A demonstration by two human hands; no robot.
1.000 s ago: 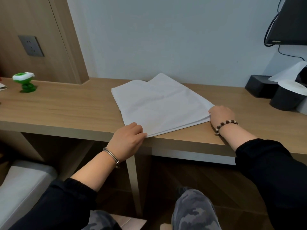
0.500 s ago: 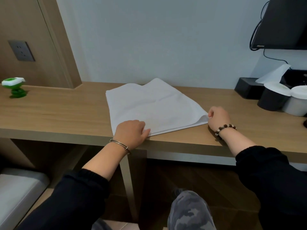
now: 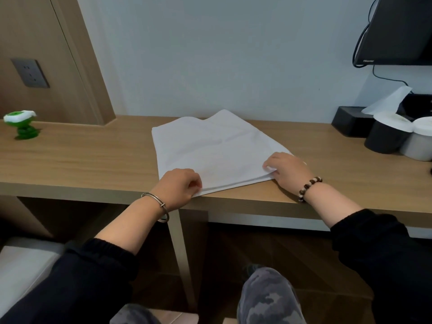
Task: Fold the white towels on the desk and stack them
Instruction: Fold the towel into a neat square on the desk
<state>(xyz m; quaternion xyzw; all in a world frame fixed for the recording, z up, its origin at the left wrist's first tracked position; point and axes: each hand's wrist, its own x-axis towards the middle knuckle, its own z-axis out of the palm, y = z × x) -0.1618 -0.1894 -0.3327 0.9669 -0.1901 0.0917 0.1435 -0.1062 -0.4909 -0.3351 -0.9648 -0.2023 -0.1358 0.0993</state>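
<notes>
A white towel [image 3: 210, 148] lies flat in several layers on the wooden desk [image 3: 81, 160], reaching the front edge. My left hand [image 3: 178, 187] pinches its near left corner at the desk's edge, fingers curled. My right hand [image 3: 286, 168] pinches the near right corner and has lifted the top layer slightly off the layers beneath. Both wrists wear bracelets.
A green and white toy [image 3: 22, 125] stands at the desk's far left. At the right are a black tissue box [image 3: 350, 123], a black cup [image 3: 385, 136] and a white cup [image 3: 418, 143]. A monitor [image 3: 402, 29] hangs above them. A wall socket [image 3: 29, 72] is on the left panel.
My right hand has moved left onto the towel's right corner and taken hold of the top layer. My left hand stays at the left corner.
</notes>
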